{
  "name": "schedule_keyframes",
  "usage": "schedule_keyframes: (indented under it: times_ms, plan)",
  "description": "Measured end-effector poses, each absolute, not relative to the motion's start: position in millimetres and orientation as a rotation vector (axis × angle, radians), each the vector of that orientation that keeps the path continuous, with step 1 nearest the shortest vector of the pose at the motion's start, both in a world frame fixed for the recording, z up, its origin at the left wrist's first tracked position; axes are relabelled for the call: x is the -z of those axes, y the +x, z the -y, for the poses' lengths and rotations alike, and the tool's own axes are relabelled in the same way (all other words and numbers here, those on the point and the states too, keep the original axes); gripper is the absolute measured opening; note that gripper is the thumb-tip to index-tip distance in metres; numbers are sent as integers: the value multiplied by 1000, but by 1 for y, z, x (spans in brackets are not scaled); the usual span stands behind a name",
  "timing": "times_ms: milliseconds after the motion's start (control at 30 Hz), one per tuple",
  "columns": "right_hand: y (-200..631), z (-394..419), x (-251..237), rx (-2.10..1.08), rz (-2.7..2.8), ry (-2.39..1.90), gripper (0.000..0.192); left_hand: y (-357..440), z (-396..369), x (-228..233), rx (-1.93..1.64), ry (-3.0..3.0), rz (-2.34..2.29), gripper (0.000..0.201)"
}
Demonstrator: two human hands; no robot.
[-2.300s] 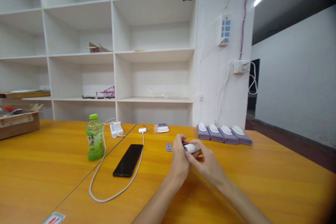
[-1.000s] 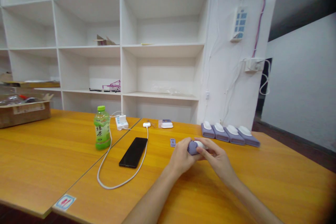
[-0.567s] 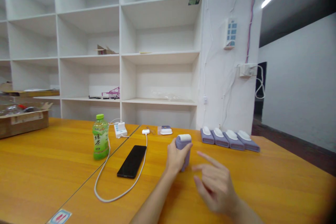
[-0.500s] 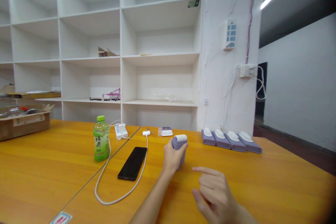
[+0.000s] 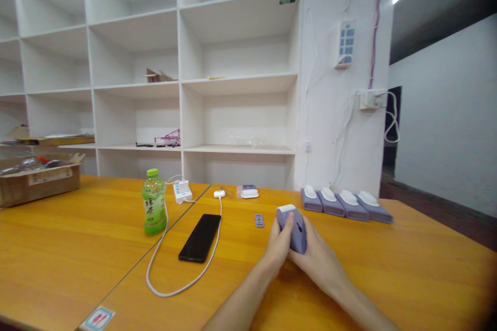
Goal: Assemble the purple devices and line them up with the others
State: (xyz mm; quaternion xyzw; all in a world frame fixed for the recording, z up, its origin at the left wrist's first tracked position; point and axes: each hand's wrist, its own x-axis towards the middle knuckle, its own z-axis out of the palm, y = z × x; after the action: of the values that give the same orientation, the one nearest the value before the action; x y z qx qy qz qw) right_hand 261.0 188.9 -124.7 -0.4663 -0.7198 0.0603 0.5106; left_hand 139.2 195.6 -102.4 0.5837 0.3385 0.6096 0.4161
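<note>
A purple plastic casing (image 5: 298, 235) with a white end piece and a dark mark on its side is held between my two hands, tilted above the table. My left hand (image 5: 278, 242) grips it from the left, thumb lying along its face. From the right and below, my right hand (image 5: 316, 256) closes round it, its fingers partly hidden behind the casing. To the left of the hands lies a small flat purple plate (image 5: 259, 221) with holes. Further back are a white oval part (image 5: 249, 194) and a small purple piece (image 5: 248, 186).
Several purple casings with white tops (image 5: 354, 205) line the table's back right. Leftward are a black phone (image 5: 200, 238), a white cable (image 5: 171, 295), a green tea bottle (image 5: 154, 204), a power strip (image 5: 182, 192) and a cardboard box (image 5: 39, 186). White shelves (image 5: 238, 150) stand behind.
My right hand has come in from the right and taken hold of the casing. My left hand has turned the casing and moved right. The small purple plate now shows on the table.
</note>
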Motion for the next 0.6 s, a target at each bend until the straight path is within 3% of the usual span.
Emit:
schedule_keyframes:
  times_ms: [167, 300, 367, 600]
  plan:
    - [264, -188, 115, -177, 1694, -1155, 70, 115, -206, 94, -1534, 1632, -1108, 66]
    - [270, -202, 113, -52, 1633, -1179, 78, 72, -238, 90, -1650, 1635, -1568, 27]
    - [271, -215, 112, -41, 1663, -1177, 79, 50, -265, 84, -1605, 1556, -1805, 20]
    - [290, -254, 115, -10, 1808, -1213, 83, 11, -376, 49, -1271, 1469, -2275, 40]
